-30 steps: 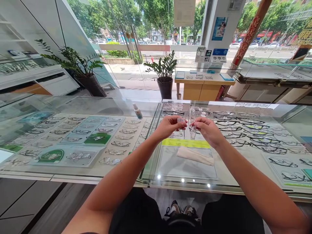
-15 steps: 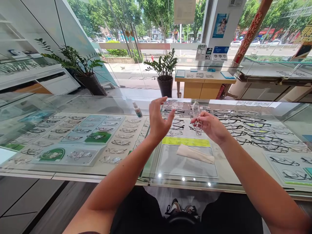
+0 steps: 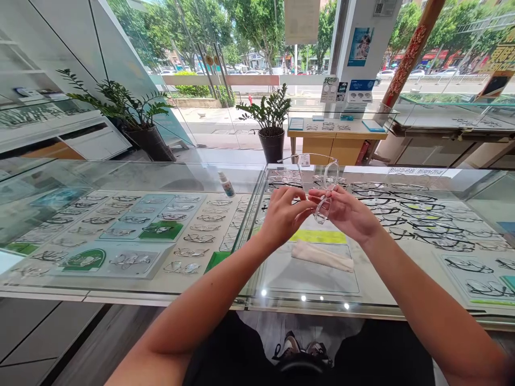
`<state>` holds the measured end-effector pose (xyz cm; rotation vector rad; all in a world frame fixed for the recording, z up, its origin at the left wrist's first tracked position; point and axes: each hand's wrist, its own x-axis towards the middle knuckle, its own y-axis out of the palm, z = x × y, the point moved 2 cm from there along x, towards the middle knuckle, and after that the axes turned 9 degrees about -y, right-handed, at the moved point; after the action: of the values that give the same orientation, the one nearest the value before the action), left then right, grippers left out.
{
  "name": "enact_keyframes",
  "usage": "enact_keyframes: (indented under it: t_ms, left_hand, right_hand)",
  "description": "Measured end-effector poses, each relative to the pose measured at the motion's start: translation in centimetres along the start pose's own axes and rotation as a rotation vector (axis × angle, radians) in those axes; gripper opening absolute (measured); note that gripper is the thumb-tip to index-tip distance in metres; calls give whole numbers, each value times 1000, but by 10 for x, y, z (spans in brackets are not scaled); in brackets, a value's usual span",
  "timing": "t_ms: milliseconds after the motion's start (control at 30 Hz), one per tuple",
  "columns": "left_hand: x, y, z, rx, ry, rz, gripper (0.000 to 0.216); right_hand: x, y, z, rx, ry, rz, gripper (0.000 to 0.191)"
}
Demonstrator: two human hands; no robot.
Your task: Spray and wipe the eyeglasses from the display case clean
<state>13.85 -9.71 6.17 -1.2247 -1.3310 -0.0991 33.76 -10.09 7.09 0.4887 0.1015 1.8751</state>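
Note:
I hold a pair of clear-framed glasses [image 3: 326, 185] above a glass display counter [image 3: 169, 177]. My right hand [image 3: 348, 212] pinches the frame near its lens. My left hand [image 3: 284, 214] is closed on the other side of the frame, and one temple arm with a small white tag [image 3: 304, 160] sticks out to the left. A folded white cloth [image 3: 322, 256] lies on the counter just below my hands. A small spray bottle [image 3: 227, 184] stands on the glass to the left of my left hand.
Under the glass lie several rows of glasses frames [image 3: 422, 214] on trays. Two potted plants [image 3: 271, 120] stand on the floor beyond the counter, a wooden display table [image 3: 336, 140] behind them. My knees and shoes [image 3: 300, 348] show below the counter edge.
My left hand let go of the glasses and opened in the air, then came back and closed on the frame. The glasses rose a little and one temple arm now sticks out left.

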Motion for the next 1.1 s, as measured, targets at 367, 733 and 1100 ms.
enact_keyframes:
  t_ms: [367, 733, 1100]
  left_hand:
    - [3, -3, 9, -12, -76, 6, 27]
    - [5, -8, 0, -170, -39, 744, 13]
    - [-18, 14, -30, -9, -25, 1137, 17]
  right_hand:
    - [-9, 5, 16, -176, -277, -107, 13]
    - [-2, -13, 29, -24, -391, -210, 11]
    - [-1, -12, 25, 6, -359, -193, 9]
